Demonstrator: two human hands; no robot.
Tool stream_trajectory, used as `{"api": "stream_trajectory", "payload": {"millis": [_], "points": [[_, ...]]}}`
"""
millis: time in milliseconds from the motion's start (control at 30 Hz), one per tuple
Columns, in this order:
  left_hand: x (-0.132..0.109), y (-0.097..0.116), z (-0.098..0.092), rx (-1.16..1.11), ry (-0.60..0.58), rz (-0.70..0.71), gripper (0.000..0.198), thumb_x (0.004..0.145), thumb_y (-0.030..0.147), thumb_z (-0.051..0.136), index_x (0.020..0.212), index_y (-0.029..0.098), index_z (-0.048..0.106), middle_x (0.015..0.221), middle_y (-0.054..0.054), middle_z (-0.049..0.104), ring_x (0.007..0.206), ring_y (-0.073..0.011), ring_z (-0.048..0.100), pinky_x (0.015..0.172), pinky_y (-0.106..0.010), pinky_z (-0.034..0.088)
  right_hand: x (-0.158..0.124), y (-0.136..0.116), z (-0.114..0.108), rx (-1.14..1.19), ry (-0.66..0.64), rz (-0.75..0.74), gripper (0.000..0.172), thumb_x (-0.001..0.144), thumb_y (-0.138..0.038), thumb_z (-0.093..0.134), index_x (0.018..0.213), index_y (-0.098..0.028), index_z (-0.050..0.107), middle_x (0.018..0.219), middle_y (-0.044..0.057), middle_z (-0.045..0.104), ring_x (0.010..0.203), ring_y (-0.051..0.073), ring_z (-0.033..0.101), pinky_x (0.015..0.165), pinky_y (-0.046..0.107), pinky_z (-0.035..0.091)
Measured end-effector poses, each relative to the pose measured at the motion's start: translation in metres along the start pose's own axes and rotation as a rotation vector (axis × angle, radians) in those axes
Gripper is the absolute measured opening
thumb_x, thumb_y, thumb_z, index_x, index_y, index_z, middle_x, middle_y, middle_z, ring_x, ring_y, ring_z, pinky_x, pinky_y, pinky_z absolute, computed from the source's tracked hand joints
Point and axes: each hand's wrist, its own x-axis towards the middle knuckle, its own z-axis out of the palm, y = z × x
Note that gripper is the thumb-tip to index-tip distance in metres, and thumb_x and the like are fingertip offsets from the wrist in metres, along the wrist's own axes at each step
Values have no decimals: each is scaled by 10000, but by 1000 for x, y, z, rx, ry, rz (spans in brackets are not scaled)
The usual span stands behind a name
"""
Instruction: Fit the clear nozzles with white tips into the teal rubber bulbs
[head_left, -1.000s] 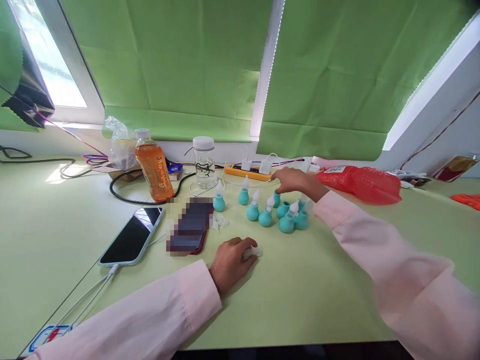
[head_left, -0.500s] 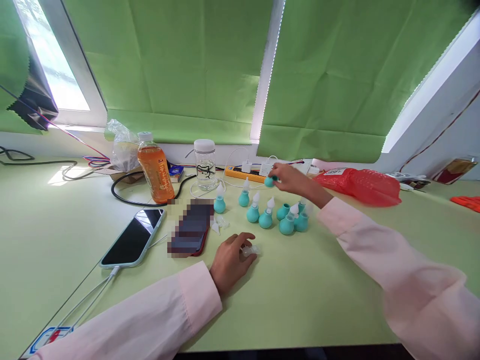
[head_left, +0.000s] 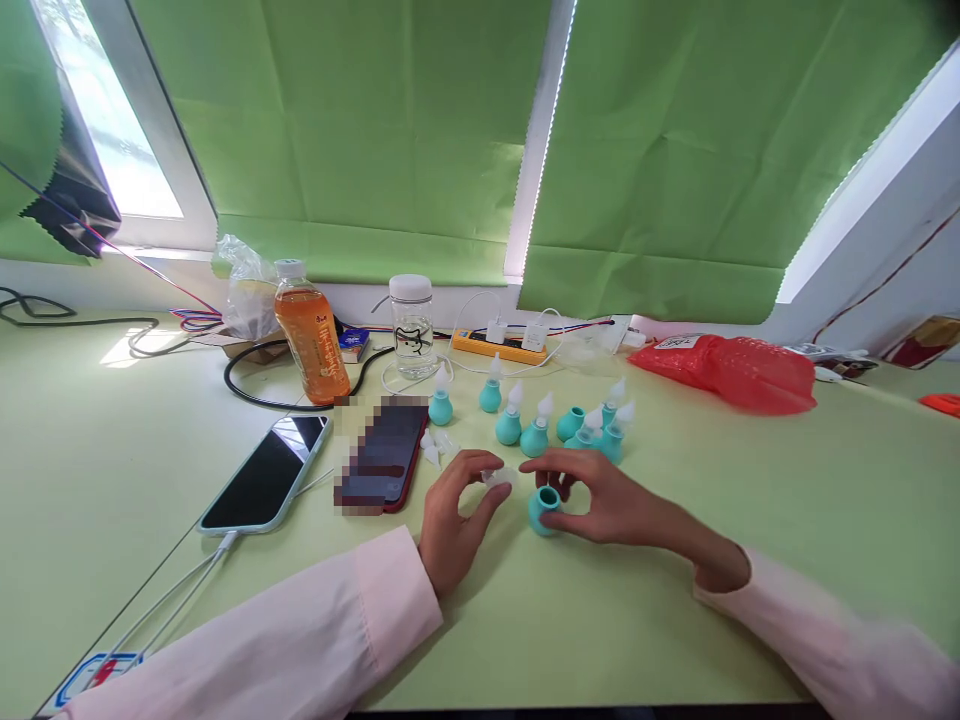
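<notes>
My right hand (head_left: 607, 500) grips a teal rubber bulb (head_left: 543, 508) with its open mouth facing left, low over the green table (head_left: 637, 620). My left hand (head_left: 454, 515) pinches a small clear plastic tip (head_left: 499, 478) right beside the bulb's mouth. Behind them stands a cluster of several teal bulbs (head_left: 536, 435), most with white tips fitted, one bulb without a tip (head_left: 570, 422). A few loose clear tips (head_left: 435, 445) lie next to the phones.
Two phones (head_left: 266, 470) (head_left: 379, 455) lie at left, one on a white cable. Behind stand an orange drink bottle (head_left: 311, 335), a clear jar (head_left: 411, 325), a yellow power strip (head_left: 499, 345), black cables and a red bag (head_left: 727, 370).
My right hand picked a teal bulb from the back of the cluster and brought it down to my left hand. My left hand lifted slightly with the clear tip.
</notes>
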Motion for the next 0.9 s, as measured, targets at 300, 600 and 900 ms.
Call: {"api": "stream_trajectory", "payload": {"millis": [300,600,900], "points": [[-7,9,3,-117,-41,25,107,722,83,547,782,164,513,873,-42,564,808,-119,552,663,-233,505,-12,19,53,253,160,181,535,647,-250,612,1125,-221,373,942,33,595,817,167,574,718,305,451],[-6,6,5,-172,-75,-91,171,715,160,571,885,170,593,868,-50,610,800,-144,575,662,-260,541,-11,20,50,25,376,-8,173,683,-154,515,841,-210,475,758,11,571,671,143,542,605,265,427],[5,-4,5,-505,-291,-503,206,621,259,656,758,106,634,672,-20,540,509,-91,513,433,-243,493,-15,21,44,-88,370,-84,191,608,-119,467,781,-199,456,645,-5,521,565,128,486,505,235,371]]}}
